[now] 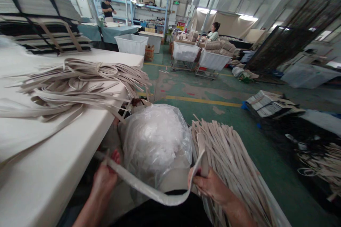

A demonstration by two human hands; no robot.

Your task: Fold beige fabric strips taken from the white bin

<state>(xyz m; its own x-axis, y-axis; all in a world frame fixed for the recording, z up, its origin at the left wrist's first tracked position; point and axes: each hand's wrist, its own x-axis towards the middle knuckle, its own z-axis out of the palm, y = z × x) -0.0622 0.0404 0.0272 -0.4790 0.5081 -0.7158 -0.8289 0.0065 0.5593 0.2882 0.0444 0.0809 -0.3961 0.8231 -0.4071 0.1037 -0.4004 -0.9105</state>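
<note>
A long beige strap (149, 190) sags in a curve between my two hands, low in the head view. My left hand (104, 179) is closed on its left end, beside the edge of the white table (39, 170). My right hand (209, 184) pinches the strap's right end where it bends upward, touching a large upright bundle of the same beige straps (231, 163). Just beyond the strap sits a clear plastic bag (156, 140) stuffed with white material. A tied heap of loose straps (77, 81) lies on the table to the left.
Dark stacked sheets (39, 25) stand at the table's far end. White bins on carts (198, 58) and two other people, one standing (108, 9) and one seated (213, 32), are across the green floor. Bundled stacks (269, 103) lie on the floor right.
</note>
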